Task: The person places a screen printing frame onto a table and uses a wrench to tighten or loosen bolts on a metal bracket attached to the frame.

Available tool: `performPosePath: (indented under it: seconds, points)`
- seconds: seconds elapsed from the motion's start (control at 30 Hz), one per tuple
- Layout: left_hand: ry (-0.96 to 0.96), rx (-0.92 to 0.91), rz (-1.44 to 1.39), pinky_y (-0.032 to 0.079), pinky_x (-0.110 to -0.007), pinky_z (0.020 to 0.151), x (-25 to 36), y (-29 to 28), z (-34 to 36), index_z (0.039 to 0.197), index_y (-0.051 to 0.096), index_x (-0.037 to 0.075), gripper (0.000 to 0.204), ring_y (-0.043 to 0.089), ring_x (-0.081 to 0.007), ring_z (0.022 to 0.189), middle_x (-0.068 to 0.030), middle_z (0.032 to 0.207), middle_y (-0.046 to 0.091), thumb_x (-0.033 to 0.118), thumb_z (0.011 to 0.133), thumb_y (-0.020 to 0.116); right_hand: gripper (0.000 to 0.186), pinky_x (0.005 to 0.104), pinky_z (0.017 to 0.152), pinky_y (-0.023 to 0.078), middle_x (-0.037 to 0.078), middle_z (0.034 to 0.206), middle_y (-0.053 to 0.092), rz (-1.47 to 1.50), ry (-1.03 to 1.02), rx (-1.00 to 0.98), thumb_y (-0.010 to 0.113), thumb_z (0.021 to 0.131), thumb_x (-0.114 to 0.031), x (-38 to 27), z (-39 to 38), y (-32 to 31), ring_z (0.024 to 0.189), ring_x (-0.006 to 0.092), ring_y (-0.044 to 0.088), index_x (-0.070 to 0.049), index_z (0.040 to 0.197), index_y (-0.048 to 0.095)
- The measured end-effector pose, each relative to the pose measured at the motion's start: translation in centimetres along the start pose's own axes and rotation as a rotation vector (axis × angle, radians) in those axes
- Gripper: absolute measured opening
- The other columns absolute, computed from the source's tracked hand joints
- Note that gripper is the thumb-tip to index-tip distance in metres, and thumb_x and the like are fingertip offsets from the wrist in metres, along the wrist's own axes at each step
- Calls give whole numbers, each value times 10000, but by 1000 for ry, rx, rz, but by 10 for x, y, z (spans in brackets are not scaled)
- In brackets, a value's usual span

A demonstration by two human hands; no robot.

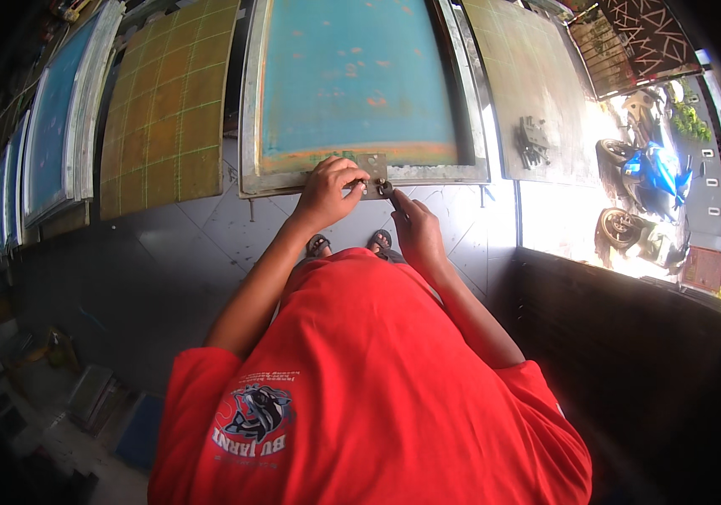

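A screen-printing frame [360,93] with blue mesh and grey metal edges lies in front of me. On its near edge sits a small metal clamp plate [371,163] with bolts. My left hand [327,195] is at the left of the plate, its thumb and fingers pinched together at a small part too hidden to name. My right hand [418,234] is closed around a dark wrench [389,193], whose head meets a bolt at the plate's lower right corner. Both hands work close together at this edge.
Left of the frame is a brown board with green grid lines [167,101], and beyond it several stacked screens [62,118]. On a pale board to the right rests another metal clamp [533,141]. A blue motorcycle [659,175] stands in bright light at far right. Tiled floor [201,236] lies below.
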State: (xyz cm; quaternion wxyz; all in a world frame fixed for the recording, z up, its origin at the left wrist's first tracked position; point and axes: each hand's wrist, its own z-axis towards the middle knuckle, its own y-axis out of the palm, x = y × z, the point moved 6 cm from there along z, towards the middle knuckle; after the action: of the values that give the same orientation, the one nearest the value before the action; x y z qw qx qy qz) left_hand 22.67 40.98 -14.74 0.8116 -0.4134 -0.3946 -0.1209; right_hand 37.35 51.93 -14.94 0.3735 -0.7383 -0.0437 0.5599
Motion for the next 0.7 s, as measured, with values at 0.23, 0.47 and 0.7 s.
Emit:
performPosePath:
  seconds: [0.23, 0.47, 0.7]
  points:
    - [-13, -27, 2, 480, -384, 748, -2, 2, 0, 884, 669, 38, 105, 593, -292, 869, -99, 891, 636, 50, 781, 685, 374, 441, 707, 503, 174, 927, 643, -106, -40, 37, 608, 868, -62, 0, 4, 1, 814, 377, 639, -90, 1241, 595]
    - [-6, -49, 27, 459, -388, 758, -2, 2, 1, 860, 654, 40, 111, 583, -297, 856, -94, 859, 626, 86, 776, 712, 254, 429, 672, 507, 95, 864, 652, -636, -397, -411, 531, 932, -241, -8, 79, -27, 816, 321, 646, -246, 1126, 694]
    - [6, -51, 46, 446, -410, 745, -3, 6, 3, 809, 624, 46, 133, 567, -305, 819, -91, 810, 610, 117, 767, 728, 258, 426, 996, 346, 0, 853, 661, -874, -902, -503, 574, 864, -115, -74, 118, -20, 901, 169, 628, -284, 957, 744]
